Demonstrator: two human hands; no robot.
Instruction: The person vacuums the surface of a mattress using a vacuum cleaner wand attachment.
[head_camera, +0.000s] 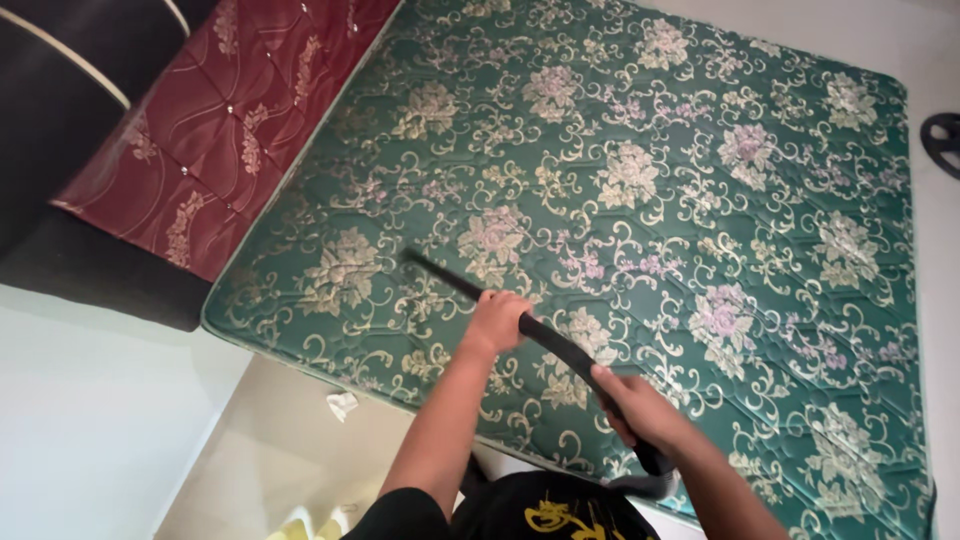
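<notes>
Both hands wrap the black wand (500, 300), left hand (497, 322) forward steering, right hand (640, 410) closed behind (tip angled onto the green mattress (700, 200)).

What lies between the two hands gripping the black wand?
Only a bare stretch of the black wand spans the left hand and right hand, above the green floral mattress, in the head view.

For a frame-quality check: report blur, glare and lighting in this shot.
Head view: soft, even indoor light, no glare; the green mattress pattern is sharp; the black tube blurs toward its far tip; left hand and right hand slightly soft; edges bend from the wide lens.
</notes>
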